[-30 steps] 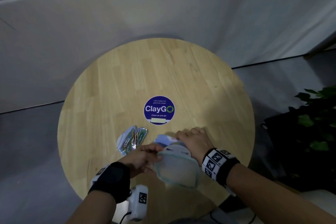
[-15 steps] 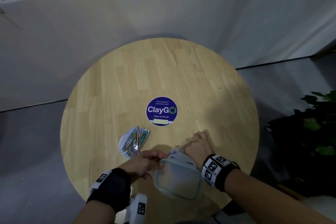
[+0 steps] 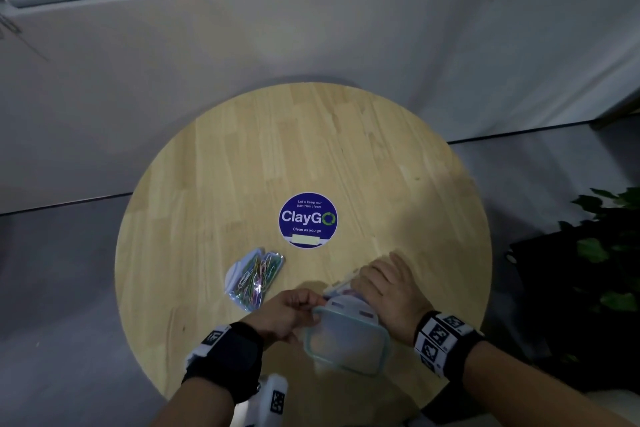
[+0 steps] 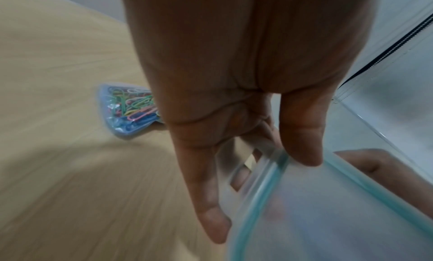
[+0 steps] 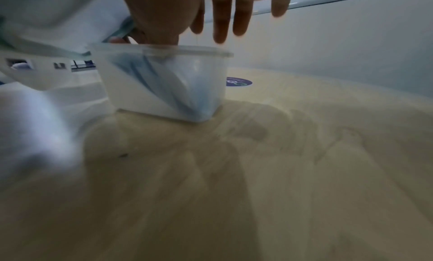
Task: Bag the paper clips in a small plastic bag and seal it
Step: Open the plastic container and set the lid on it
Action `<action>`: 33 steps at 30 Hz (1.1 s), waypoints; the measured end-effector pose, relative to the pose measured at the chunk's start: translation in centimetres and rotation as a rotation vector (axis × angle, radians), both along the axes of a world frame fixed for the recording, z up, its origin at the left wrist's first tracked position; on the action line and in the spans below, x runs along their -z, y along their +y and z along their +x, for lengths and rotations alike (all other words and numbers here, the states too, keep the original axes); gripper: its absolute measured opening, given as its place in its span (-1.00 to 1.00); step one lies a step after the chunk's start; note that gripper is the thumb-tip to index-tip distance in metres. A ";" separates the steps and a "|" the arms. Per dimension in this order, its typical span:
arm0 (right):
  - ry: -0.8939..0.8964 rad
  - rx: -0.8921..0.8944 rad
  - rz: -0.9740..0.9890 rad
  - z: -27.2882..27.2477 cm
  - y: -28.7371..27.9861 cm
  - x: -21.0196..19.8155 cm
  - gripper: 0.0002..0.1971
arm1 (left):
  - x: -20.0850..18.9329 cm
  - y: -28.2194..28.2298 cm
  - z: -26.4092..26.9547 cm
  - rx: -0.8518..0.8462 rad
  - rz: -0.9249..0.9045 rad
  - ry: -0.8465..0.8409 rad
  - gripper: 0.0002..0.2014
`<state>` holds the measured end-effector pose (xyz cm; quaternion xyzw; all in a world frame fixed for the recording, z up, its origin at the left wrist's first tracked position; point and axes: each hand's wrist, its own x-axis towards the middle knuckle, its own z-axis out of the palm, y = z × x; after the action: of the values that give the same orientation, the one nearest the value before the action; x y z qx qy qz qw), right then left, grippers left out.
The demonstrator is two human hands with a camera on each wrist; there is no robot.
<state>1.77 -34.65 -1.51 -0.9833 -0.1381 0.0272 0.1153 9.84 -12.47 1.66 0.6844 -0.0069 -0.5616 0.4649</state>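
Observation:
A small clear bag of coloured paper clips (image 3: pixel 254 279) (image 4: pixel 131 109) lies on the round wooden table (image 3: pixel 277 156), left of my hands. A translucent plastic container (image 5: pixel 164 83) stands near the front edge, with bluish folded plastic inside it. My right hand (image 3: pixel 384 288) (image 5: pixel 222 15) rests on its rim with straight fingers. My left hand (image 3: pixel 291 312) (image 4: pixel 257 181) pinches the teal-rimmed lid (image 3: pixel 346 343) (image 4: pixel 328 218), thumb on top, and holds it tilted off the container towards me. In the head view the lid and hands hide most of the container.
A round blue ClayGo sticker (image 3: pixel 308 220) (image 5: pixel 239 81) marks the table's middle. A pale wall panel stands just behind the table. A dark pot with a green plant (image 3: pixel 609 253) stands on the floor at the right.
My left hand has drawn the lid off the container and towards me. My right hand with the container has shifted a little right and nearer. The paper clip bag has not moved.

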 end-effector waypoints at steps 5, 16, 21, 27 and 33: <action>0.197 -0.247 0.141 0.1 -0.4 -1.1 -0.56 | 0.0 -0.1 0.5 0.040 0.025 -0.003 -0.72; 0.460 -0.439 -0.196 2.1 0.7 -1.6 -0.04 | 0.1 0.8 1.8 -0.018 -0.016 0.036 -0.81; 0.588 -0.394 -0.393 2.2 2.2 -1.9 -0.43 | 0.1 2.3 1.8 -0.133 -0.068 0.064 -0.82; 0.893 0.105 0.168 2.2 1.1 -2.4 -0.02 | 1.3 2.3 0.0 -0.413 -0.090 0.161 -0.75; 0.554 0.127 0.368 1.0 1.5 -0.5 -0.45 | 1.3 1.0 -0.9 -0.532 -0.150 0.212 -0.84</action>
<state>2.82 -33.15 -1.04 -0.9079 -0.0424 0.2608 0.3254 8.91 -11.49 0.36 0.5633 0.1799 -0.4865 0.6431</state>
